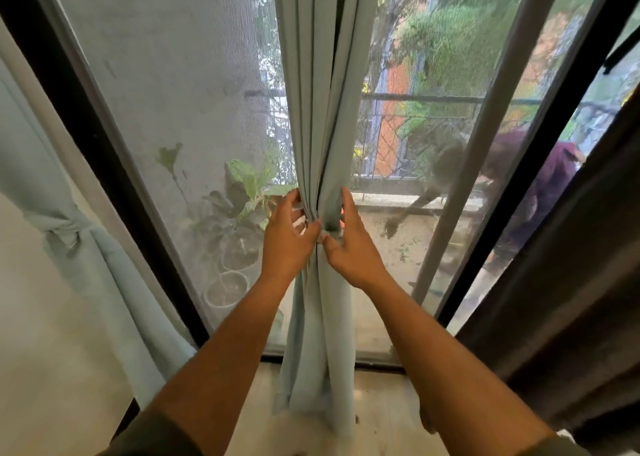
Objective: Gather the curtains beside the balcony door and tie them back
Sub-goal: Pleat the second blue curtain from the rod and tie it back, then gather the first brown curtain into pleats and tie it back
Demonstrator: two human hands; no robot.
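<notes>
At the balcony door [221,116], both hands bunch the middle curtain [318,109].

Left hand [285,239] and right hand [349,244] have their fingers [346,201] closed round its gathered folds; no tie or knot shows yet. Left of the door, another curtain [65,233] already hangs knotted. Right of it, a dark curtain [571,299] hangs loose.

Both hands [287,237] [349,244] around gathered curtain [322,109] (pale blue-grey)
</notes>
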